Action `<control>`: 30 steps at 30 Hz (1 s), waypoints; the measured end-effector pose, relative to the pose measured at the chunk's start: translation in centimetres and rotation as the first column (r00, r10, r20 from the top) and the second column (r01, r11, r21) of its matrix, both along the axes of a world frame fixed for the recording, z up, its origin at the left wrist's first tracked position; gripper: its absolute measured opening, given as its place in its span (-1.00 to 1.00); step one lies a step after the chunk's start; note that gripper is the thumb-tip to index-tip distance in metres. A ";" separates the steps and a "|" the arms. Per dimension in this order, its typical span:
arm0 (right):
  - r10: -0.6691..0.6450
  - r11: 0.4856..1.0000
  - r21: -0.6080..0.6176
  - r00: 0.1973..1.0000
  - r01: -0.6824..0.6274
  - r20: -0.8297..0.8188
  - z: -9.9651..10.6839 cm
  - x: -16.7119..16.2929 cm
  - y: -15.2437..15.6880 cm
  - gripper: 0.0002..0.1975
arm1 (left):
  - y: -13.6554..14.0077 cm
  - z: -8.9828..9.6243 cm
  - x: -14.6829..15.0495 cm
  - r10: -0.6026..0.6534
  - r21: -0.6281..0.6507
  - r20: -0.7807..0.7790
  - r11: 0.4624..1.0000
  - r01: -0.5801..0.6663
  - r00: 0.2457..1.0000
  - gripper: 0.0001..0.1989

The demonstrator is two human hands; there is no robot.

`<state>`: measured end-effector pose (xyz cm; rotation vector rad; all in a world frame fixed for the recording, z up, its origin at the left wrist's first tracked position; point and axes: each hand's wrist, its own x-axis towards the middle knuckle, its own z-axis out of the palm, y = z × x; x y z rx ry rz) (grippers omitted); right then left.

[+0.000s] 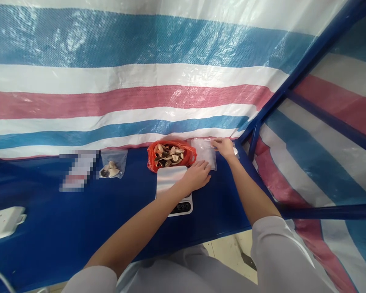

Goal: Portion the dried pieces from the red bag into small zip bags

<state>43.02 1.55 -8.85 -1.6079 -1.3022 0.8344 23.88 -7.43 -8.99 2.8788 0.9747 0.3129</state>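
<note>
A stack of clear plastic zip bags (203, 150) lies on the blue table at the back right. My right hand (224, 147) pinches the top right edge of the bags between thumb and fingers. Over the right side of a white kitchen scale (171, 177) reaches my left hand (198, 176), its fingers stretched toward the near edge of the bags and holding nothing visible. My left forearm hides part of the scale. Behind the scale, a red plastic bag (152, 158) stands rolled open, full of dried slices with dark rinds (171, 155).
A filled clear bag (113, 165) of pale pieces lies left of the scale, beside a blurred-out strip (79, 171). A white power strip (4, 223) sits at the far left. Striped sheeting (125, 101) and blue frame bars (259, 122) enclose the table. A small white round object (235, 151) lies by my right wrist.
</note>
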 end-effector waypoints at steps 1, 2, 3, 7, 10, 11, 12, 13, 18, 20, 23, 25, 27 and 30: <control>0.004 1.000 0.013 0.998 -0.005 0.063 -0.1 -0.1 0.1 -0.80 | 0.0 -0.2 0.2 0.004 -0.003 -0.022 1.000 -0.004 1.000 -0.62; 0.009 1.000 0.024 0.991 -0.012 0.137 -0.2 -0.1 0.1 -0.81 | 0.1 -0.4 0.3 0.008 -0.008 -0.036 1.000 -0.008 0.999 -0.62; 0.010 0.999 0.032 0.976 -0.018 0.219 -0.2 0.0 0.0 -0.82 | 0.1 -0.6 0.4 0.010 -0.014 -0.043 1.000 -0.011 0.999 -0.62; -0.056 0.998 0.057 0.866 0.032 0.496 0.7 0.1 -1.3 -0.75 | 0.2 -1.2 0.7 0.029 -0.043 -0.028 0.999 -0.030 0.999 -0.63; -0.081 0.993 0.113 0.806 0.017 0.587 1.0 -0.1 -3.1 -0.69 | 0.2 -1.4 1.0 0.051 -0.078 -0.014 0.996 -0.052 0.999 -0.61; -0.062 0.991 0.135 0.795 -0.025 0.604 0.9 -0.3 -3.7 -0.68 | 0.2 -1.4 1.0 0.057 -0.090 -0.009 0.994 -0.058 0.998 -0.61; -0.036 0.985 0.153 0.786 -0.075 0.617 0.6 -0.5 -4.1 -0.68 | 0.2 -1.5 1.1 0.061 -0.100 -0.001 0.993 -0.061 0.998 -0.61; -0.001 0.978 0.163 0.778 -0.130 0.628 0.2 -0.7 -4.5 -0.68 | 0.2 -1.6 1.1 0.064 -0.108 0.009 0.992 -0.062 0.998 -0.61; 0.161 0.957 0.097 0.777 -0.274 0.609 -2.7 -1.1 -4.5 -0.69 | -0.3 -1.8 0.8 0.096 -0.085 0.035 0.992 -0.092 0.995 -0.60; 0.178 0.958 0.083 0.793 -0.276 0.583 -3.5 -1.2 -4.0 -0.70 | -0.6 -1.6 0.6 0.105 -0.049 0.005 0.993 -0.105 0.994 -0.60; 0.198 0.952 0.089 0.810 -0.293 0.552 -4.1 -1.5 -3.3 -0.69 | -1.0 -1.2 0.4 0.105 -0.019 -0.046 0.994 -0.106 0.993 -0.58; 0.221 0.943 0.097 0.816 -0.319 0.534 -4.1 -1.8 -2.9 -0.68 | -1.1 -1.2 0.3 0.105 -0.023 -0.055 0.994 -0.106 0.993 -0.57; 0.236 0.936 0.102 0.814 -0.338 0.531 -4.1 -1.9 -2.7 -0.68 | -1.0 -1.4 0.3 0.108 -0.037 -0.042 0.993 -0.110 0.993 -0.57; 0.222 0.927 0.126 0.787 -0.354 0.576 -4.0 -2.0 -2.6 -0.67 | -0.8 -1.9 0.2 0.111 -0.041 -0.019 0.993 -0.111 0.994 -0.58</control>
